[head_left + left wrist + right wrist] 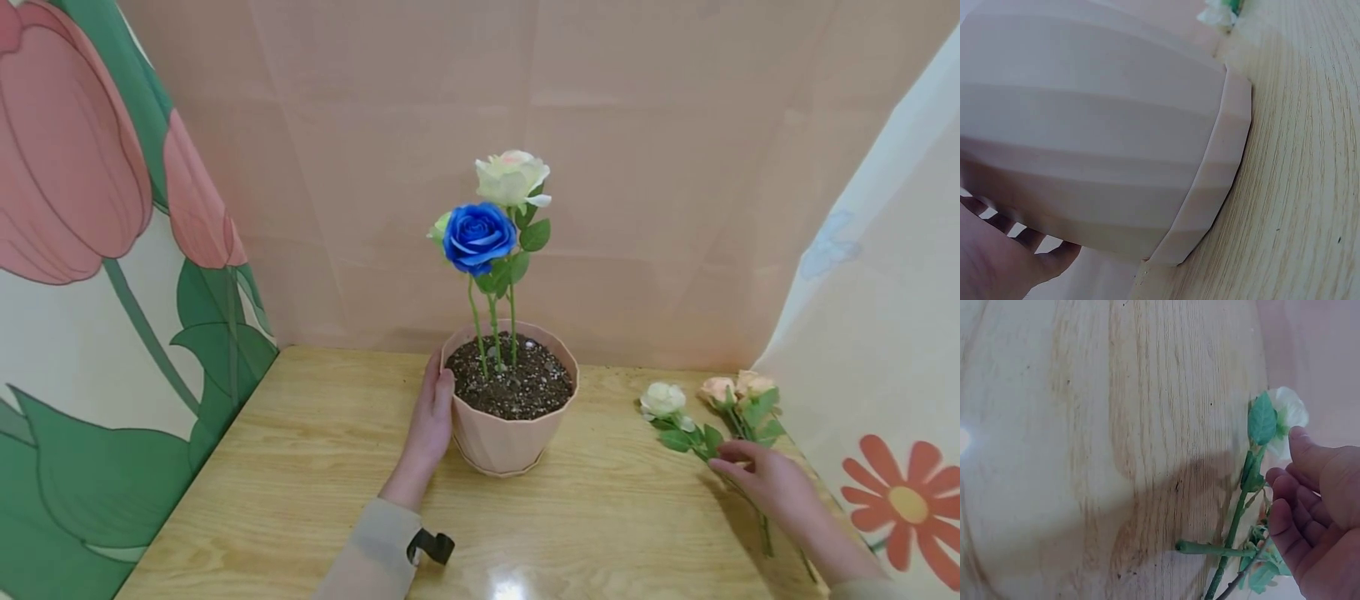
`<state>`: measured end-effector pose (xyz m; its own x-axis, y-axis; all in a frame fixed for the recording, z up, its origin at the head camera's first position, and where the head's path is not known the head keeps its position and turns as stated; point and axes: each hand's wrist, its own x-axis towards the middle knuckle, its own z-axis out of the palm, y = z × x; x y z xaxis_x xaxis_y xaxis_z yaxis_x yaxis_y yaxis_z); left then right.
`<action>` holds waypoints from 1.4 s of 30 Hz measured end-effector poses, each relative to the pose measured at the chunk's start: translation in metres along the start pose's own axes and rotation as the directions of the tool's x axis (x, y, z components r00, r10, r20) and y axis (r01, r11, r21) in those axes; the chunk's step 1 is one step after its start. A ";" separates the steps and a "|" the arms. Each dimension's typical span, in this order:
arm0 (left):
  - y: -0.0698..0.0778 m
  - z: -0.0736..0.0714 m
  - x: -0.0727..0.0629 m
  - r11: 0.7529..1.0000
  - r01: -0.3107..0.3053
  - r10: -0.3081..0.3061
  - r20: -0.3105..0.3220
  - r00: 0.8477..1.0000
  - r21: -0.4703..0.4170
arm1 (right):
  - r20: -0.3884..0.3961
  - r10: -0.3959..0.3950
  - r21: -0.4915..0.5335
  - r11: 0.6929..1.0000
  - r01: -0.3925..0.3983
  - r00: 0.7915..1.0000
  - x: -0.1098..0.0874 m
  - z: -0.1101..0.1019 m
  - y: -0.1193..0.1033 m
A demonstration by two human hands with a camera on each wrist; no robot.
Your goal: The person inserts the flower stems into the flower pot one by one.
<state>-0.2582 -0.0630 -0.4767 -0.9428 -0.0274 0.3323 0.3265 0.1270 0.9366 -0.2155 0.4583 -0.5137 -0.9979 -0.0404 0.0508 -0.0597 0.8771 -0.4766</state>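
Right grip (776,483) over table (615,517), pink backdrop (660,183)

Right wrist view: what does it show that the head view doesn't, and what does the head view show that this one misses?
Only the right wrist view shows the palm side of the right hand.
Only the head view shows the pink pot, its soil, the blue rose and the left hand.
Both show the right hand, the lying white rose and the wooden table.
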 end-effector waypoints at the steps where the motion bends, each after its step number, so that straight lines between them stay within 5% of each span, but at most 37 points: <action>1: 0.000 0.000 0.000 1.000 -0.002 0.002 0.000 1.000 0.001 | 0.000 0.000 -0.001 1.000 0.000 1.000 0.001 0.001 0.000; 11: 0.000 -0.001 0.001 1.000 -0.006 0.006 0.003 1.000 0.011 | -0.053 0.011 -0.048 0.999 -0.013 0.999 0.007 0.003 0.005; 26: 0.000 -0.001 0.003 1.000 -0.022 0.022 0.005 1.000 0.007 | -0.014 -0.011 -0.112 0.994 0.009 1.000 0.009 0.014 0.010; 42: -0.002 0.000 0.001 1.000 -0.011 0.012 0.016 1.000 -0.022 | 0.018 -0.035 -0.074 0.997 0.037 0.999 0.020 0.019 -0.036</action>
<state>-0.2597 -0.0633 -0.4787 -0.9398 -0.0098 0.3415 0.3386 0.1058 0.9350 -0.2341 0.4169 -0.5127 -0.9954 -0.0799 0.0520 -0.0942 0.9078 -0.4086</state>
